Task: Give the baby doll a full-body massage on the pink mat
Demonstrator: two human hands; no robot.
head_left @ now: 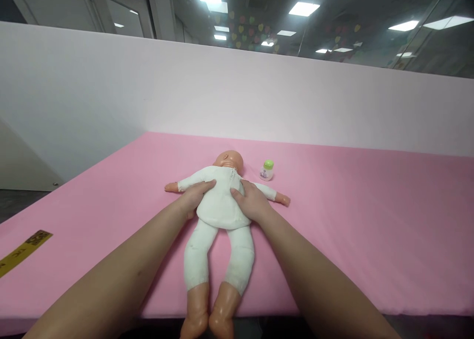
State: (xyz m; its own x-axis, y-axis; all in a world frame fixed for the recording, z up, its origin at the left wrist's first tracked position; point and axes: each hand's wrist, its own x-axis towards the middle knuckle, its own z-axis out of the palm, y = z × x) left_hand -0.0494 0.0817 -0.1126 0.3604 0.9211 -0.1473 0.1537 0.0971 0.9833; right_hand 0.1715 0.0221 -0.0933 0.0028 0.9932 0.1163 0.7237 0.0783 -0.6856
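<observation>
Doll [222, 205] lies flat on the pink mat [351, 220], roughly mid-mat, head pointing away from the person, feet at the near edge w/ the toes hanging just past it. Looks face-down but can't be sure. It wears a white one-piece; bare plastic head, hands & feet show. Arms are spread out to both sides, legs straight and close together.

Left hand [194, 198] grips the doll's torso from the left side, thumb across the back, fingers tucked under/along the flank. Right hand [254, 203] does the same on the right side, thumb on the back near the shoulder. Both hands closed around the body, pressing it between them.

Small bottle [266, 170] w/ green cap stands upright just right of the head, not touching it.

Yellow tape strip [24, 250] sits at the mat's far-left edge, well apart. White wall [237, 97] rises behind the mat.
</observation>
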